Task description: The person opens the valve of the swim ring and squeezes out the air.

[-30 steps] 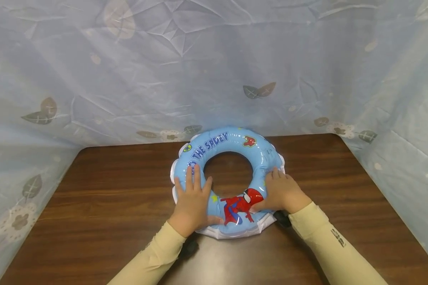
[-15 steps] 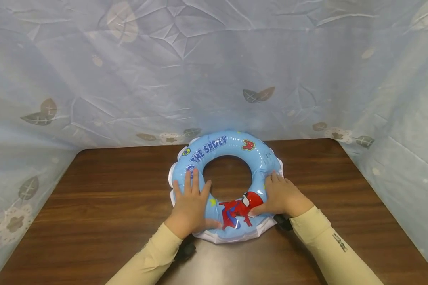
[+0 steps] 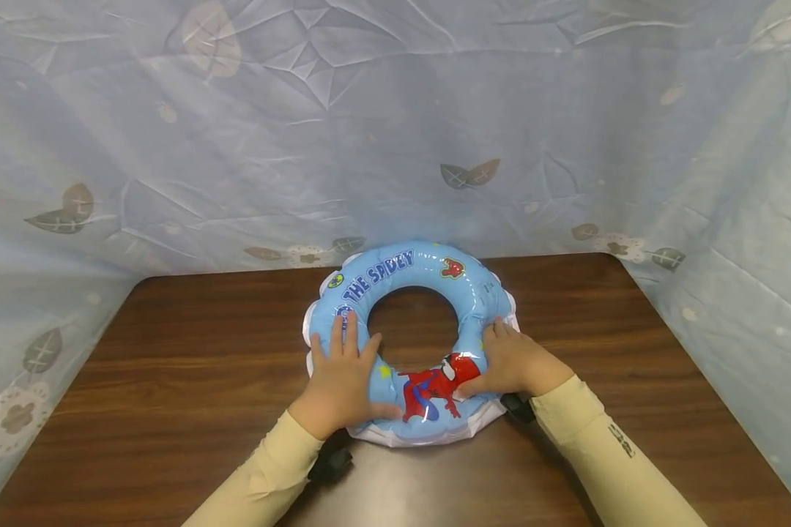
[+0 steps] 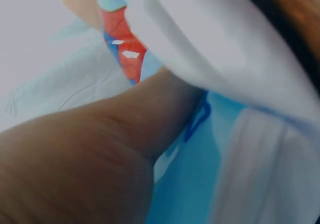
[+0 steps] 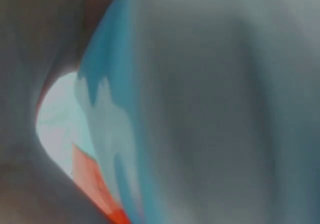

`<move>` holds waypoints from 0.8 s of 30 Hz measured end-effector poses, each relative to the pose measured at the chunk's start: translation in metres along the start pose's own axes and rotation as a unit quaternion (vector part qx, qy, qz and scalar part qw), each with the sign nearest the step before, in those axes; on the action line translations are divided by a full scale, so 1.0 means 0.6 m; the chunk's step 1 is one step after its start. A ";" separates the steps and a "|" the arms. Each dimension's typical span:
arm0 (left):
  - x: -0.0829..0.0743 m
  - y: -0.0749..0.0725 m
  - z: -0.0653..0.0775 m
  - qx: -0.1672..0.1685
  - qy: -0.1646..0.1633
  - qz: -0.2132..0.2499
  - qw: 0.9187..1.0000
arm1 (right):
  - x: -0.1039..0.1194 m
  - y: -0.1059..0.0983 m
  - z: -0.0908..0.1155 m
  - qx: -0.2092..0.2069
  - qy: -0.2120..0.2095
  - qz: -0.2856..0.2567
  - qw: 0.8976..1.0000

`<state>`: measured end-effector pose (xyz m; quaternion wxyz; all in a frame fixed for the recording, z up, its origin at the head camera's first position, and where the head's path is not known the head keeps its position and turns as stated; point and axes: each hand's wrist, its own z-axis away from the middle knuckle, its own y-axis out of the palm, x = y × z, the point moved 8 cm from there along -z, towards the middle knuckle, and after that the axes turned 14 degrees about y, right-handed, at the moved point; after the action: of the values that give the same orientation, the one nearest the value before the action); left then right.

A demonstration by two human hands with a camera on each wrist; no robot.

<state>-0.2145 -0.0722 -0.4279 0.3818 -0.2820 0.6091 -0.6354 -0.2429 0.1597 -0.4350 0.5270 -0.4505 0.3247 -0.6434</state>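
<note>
Two bare grips of mine rest on an inflatable ring (image 3: 428,258) in the head view: the left grip (image 3: 341,384) spreads straight fingers over its near left side, the right grip (image 3: 517,364) lays relaxed fingers on the near right, thumb toward the printed red-and-blue figure (image 3: 435,386) between them. Neither grip clenches; I judge that pressing from both sides steadies so light a ring against the table (image 3: 204,380) beneath. The tube looks smooth, glossy and plump like vinyl, puckered near my right fingertips; a limp white trim (image 3: 484,417) skirts its edge. Beyond both grips hangs a creased, leaf-printed cloth (image 3: 369,146).

In the left wrist view, my thumb (image 4: 150,104) meets shiny blue film, its tip hidden behind white trim.

In the right wrist view, blur leaves blue film and a greyish band (image 5: 210,109) beside my right grip.
</note>
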 end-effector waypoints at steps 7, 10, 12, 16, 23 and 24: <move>0.016 0.000 0.005 0.012 0.011 0.043 0.999 | 0.002 -0.004 0.000 0.009 -0.004 0.005 1.000; 0.021 0.004 0.007 0.031 0.012 0.053 0.998 | 0.003 -0.008 0.006 0.017 -0.014 0.002 1.000; 0.022 0.005 0.007 0.042 0.012 0.060 0.997 | 0.001 -0.011 0.011 0.027 -0.017 -0.001 0.999; 0.021 0.004 0.009 0.058 0.011 0.072 0.996 | -0.001 -0.015 0.020 0.039 -0.015 -0.008 0.999; 0.014 -0.002 0.009 0.057 0.014 0.070 0.996 | -0.011 -0.002 0.009 0.024 -0.011 -0.009 1.000; 0.013 -0.002 0.008 0.056 0.015 0.066 0.996 | -0.011 -0.001 0.008 0.023 -0.010 -0.006 1.000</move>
<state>-0.2150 -0.0815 -0.4273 0.4288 -0.2098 0.5957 -0.6460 -0.2384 0.1664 -0.4342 0.5365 -0.4464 0.3018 -0.6495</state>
